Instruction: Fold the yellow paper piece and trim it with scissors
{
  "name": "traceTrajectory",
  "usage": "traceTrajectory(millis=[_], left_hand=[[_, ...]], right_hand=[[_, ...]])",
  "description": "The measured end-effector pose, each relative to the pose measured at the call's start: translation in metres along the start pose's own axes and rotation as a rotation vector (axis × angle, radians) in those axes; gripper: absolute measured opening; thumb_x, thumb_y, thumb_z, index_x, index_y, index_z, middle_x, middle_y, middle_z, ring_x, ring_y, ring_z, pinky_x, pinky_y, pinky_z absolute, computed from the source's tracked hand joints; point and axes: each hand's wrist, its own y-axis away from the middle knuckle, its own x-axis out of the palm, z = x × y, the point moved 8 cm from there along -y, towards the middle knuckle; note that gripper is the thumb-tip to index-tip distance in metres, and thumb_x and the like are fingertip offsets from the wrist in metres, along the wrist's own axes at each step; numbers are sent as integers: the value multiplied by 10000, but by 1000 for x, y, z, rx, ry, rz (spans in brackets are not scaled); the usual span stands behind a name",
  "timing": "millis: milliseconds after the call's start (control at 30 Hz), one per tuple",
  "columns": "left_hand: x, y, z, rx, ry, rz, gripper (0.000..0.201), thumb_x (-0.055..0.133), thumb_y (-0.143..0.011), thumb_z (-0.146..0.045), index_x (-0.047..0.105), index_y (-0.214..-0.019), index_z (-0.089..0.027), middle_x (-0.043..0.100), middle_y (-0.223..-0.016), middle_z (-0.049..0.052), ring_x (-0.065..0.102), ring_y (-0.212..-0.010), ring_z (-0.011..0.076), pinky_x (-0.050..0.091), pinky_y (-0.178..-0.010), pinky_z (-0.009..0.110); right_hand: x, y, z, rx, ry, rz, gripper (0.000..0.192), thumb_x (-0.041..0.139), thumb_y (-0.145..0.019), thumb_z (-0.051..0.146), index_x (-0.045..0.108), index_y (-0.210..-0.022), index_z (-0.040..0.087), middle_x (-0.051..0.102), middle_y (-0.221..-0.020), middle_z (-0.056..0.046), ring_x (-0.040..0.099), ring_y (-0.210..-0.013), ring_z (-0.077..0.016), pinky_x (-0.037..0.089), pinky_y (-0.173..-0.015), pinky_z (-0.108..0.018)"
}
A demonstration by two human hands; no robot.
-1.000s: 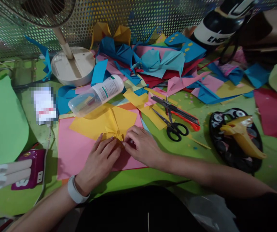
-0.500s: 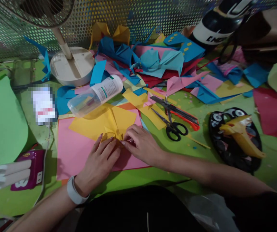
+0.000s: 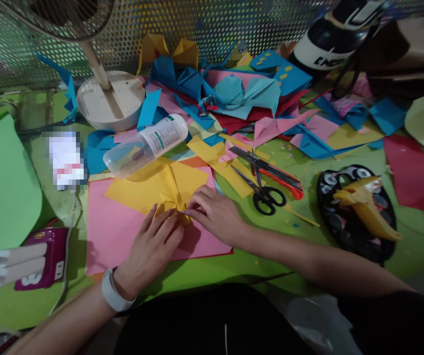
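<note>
Bare forearms, a white wristband (image 3: 113, 292) on the left wrist.
</note>
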Motion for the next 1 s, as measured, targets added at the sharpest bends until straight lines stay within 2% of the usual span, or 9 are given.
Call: traceTrajectory(millis=[400,1000], left_hand=[[0,2,-1,3,-8,-10,276,442,-896,-104,590,-1129,-113,578,-1249,138,507,-1203,282,347,-1087,517],[-3,1,-2,4,-38,-3,299,444,-900,-119,570,-1170,-99,587,-1242,130,498,-1210,280,346,-1085,517]], right_hand=[[0,0,0,-15,43,-23,388,386,-948,489,592,-809,192,598,-866,-26,574,-714,-137,383,-589,-254],[1,-1,0,-11,45,0,402,376,-946,500,594,-807,193,601,-880,-31,580,-739,-145,371,-572,-248]])
